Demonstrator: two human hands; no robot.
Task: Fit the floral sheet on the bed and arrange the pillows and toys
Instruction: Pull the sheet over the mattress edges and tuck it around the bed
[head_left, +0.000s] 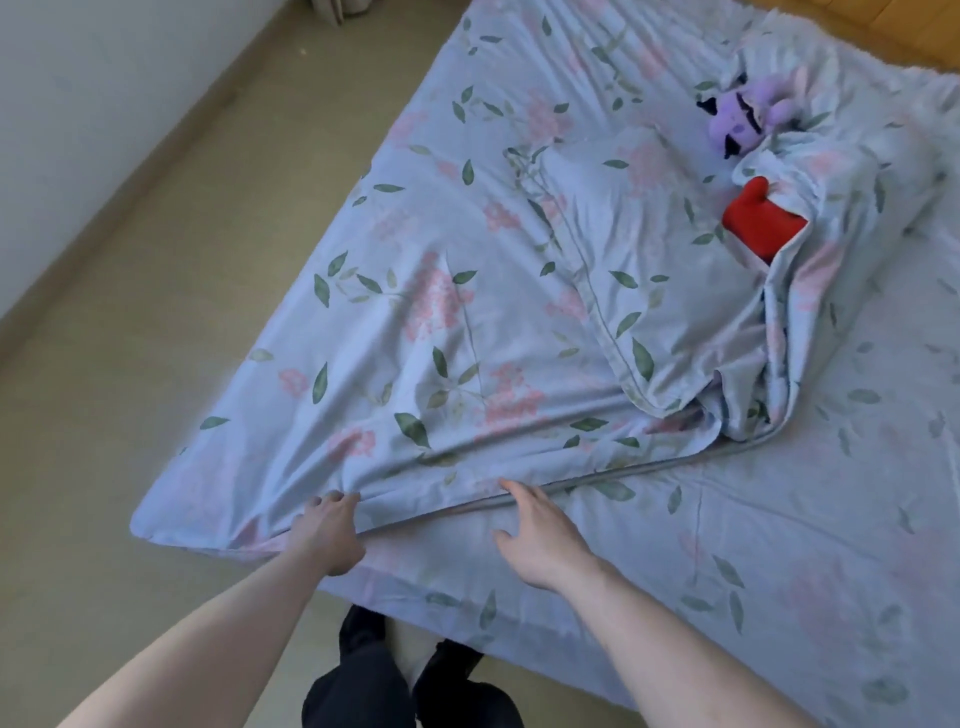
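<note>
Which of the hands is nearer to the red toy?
Right. The right hand lies open on the sheet below the red toy; the left hand grips the sheet edge farther left.

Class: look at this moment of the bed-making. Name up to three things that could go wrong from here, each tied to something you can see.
1. The left hand grips the floral sheet near one corner while the right hand lies open; a one-sided pull could skew it.
2. The purple toy and red toy sit in the bunched fabric; tugging may drag or tip them.
3. The pillow lies on the sheet, so wrinkles may stay trapped.
</note>
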